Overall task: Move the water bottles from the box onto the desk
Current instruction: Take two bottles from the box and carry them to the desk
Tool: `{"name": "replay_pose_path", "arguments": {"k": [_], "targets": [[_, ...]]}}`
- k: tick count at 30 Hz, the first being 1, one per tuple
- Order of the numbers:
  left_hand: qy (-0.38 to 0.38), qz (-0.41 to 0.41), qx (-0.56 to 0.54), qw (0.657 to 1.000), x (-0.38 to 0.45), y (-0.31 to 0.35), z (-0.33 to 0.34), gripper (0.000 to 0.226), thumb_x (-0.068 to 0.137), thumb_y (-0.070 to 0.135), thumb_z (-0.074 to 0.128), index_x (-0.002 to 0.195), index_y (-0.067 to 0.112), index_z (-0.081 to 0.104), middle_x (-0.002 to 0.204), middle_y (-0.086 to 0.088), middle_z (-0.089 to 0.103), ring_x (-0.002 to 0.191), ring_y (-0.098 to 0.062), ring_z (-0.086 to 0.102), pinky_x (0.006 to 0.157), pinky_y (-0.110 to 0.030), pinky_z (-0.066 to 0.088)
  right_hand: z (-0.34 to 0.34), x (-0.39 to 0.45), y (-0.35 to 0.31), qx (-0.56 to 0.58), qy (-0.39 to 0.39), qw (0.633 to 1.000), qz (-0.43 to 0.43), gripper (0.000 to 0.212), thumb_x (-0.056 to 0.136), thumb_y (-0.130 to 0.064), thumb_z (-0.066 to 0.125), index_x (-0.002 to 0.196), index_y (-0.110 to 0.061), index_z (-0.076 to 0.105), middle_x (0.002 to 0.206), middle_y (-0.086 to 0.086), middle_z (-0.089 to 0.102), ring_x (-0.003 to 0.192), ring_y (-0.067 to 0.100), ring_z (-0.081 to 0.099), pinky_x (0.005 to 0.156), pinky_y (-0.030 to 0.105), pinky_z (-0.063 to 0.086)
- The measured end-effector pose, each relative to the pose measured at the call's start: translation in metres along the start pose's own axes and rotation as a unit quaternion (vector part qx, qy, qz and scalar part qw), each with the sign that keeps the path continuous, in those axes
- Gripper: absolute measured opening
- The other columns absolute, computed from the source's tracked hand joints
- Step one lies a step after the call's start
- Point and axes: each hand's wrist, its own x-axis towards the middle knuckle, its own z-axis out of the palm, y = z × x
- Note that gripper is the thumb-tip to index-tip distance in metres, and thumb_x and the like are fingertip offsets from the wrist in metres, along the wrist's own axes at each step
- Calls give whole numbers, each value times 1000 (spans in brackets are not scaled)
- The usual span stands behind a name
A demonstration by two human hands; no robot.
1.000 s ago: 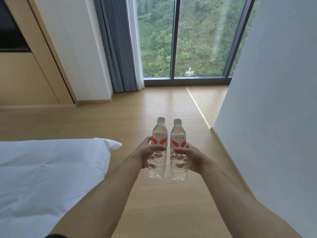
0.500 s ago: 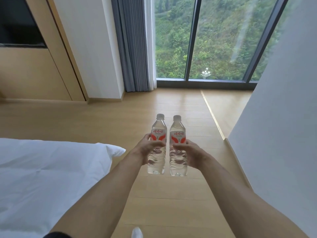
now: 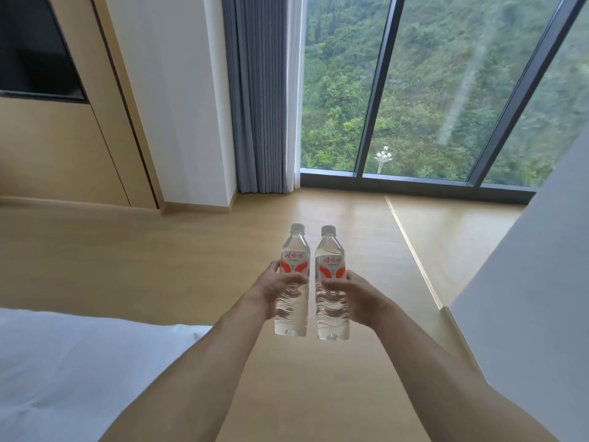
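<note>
Clear water bottles stand upright side by side above the wooden floor (image 3: 318, 393): left hand (image 3: 271, 287) grips the left bottle (image 3: 293, 282), right hand (image 3: 353, 291) grips the right bottle (image 3: 330, 282).

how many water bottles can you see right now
2. One clear plastic water bottle with a red and white label in the left hand, the other matching bottle in the right hand. No box is in view.

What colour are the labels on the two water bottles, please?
White with red-orange shapes and red lettering, on both water bottles; the head view shows them clearly.
</note>
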Motion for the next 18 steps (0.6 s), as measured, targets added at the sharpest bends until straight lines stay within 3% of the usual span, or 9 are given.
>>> {"name": "replay_pose_path", "arguments": {"k": [3, 9, 13, 15, 18], "targets": [[6, 0, -10, 1000, 35, 27, -21, 66, 74, -8, 77, 131, 15, 53, 107, -17, 69, 80, -29, 70, 61, -38, 59, 5, 47, -14, -2, -7, 1000, 7, 28, 80, -7, 74, 108, -6, 73, 99, 17, 72, 85, 30, 72, 74, 40, 59], [20, -6, -45, 999, 94, 56, -54, 69, 75, -9, 76, 134, 15, 50, 114, -21, 67, 84, -34, 71, 64, -42, 58, 11, 126, -32, -5, -10, 1000, 28, 39, 76, -8, 75, 113, -1, 66, 97, 17, 71, 85, 32, 71, 75, 41, 58], [37, -3, -66, 997, 129, 69, -72, 78, 73, -11, 77, 138, 19, 45, 117, -22, 66, 88, -38, 71, 69, -47, 60, 13, 178, -38, -11, -26, 999, 40, 52, 76, -8, 75, 124, 6, 62, 108, 24, 67, 95, 38, 67, 91, 51, 56], [44, 1, -67, 997, 149, 76, -82, 82, 72, -10, 78, 140, 20, 44, 117, -21, 67, 91, -39, 71, 74, -50, 60, 14, 207, -41, -10, -32, 999, 43, 61, 76, -7, 75, 132, 10, 55, 119, 30, 62, 107, 43, 62, 104, 60, 47], [68, 7, -66, 995, 180, 91, -95, 84, 72, -9, 79, 142, 20, 42, 118, -21, 67, 94, -40, 71, 77, -53, 60, 15, 253, -48, -14, -64, 997, 47, 65, 77, -7, 74, 136, 8, 53, 132, 37, 54, 116, 48, 57, 110, 66, 38]]}}
